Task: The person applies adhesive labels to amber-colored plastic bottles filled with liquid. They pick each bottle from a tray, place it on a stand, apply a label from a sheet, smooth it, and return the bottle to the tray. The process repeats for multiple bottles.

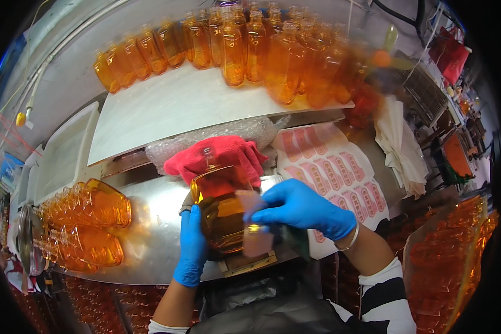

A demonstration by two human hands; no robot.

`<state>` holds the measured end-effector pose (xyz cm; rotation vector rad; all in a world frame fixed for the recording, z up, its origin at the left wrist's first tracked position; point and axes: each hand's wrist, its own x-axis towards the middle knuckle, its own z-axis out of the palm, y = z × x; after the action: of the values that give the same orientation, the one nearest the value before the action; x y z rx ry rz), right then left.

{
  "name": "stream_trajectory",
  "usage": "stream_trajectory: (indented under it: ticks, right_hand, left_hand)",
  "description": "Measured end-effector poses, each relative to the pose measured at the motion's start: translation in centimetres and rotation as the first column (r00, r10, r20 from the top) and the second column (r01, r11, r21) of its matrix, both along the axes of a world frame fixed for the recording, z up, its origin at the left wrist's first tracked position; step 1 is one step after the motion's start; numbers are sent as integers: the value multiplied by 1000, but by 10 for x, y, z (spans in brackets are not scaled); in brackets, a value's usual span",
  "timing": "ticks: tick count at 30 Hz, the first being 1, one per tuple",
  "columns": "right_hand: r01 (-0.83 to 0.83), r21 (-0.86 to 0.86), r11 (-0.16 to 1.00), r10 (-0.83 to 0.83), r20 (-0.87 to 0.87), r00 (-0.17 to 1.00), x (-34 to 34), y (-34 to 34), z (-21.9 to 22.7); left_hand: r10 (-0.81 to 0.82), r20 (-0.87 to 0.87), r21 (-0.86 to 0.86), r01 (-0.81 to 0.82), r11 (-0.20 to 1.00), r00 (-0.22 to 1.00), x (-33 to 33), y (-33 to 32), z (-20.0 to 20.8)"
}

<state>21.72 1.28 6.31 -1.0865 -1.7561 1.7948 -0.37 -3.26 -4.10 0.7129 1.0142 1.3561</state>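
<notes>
An amber glass bottle [221, 222] lies tilted in front of me, its neck pointing away and resting against a folded red cloth [236, 151]. My left hand [191, 247], in a blue glove, grips the bottle's left side. At its right side, my blue-gloved right hand [306, 207] pinches a pale pink label [257, 236], which is smeared by motion. Whether the label touches the glass I cannot tell. Under the bottle's near end sits a small wooden support [249, 266]. Sheets of pink labels [334, 172] lie just beyond my right hand.
Many amber bottles [232, 53] stand along a raised white board [150, 114] at the back. More bottles [97, 247] lie in rows on the metal table [156, 259] at left. Bubble wrap [211, 136] lies behind the cloth. Crumpled white cloth [398, 142] hangs at right.
</notes>
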Motion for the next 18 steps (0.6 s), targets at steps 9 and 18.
stream_trajectory:
  ticks: [9, 18]
  right_hand:
    - [-167, 763, 624, -205, 366, 908, -50, 33, -30]
    - [504, 168, 847, -521, 77, 850, -38, -27, -71]
  left_hand:
    - [27, -520, 128, 47, 991, 853, 16, -13, 11]
    - [-30, -265, -50, 17, 999, 964, -1, 25, 35]
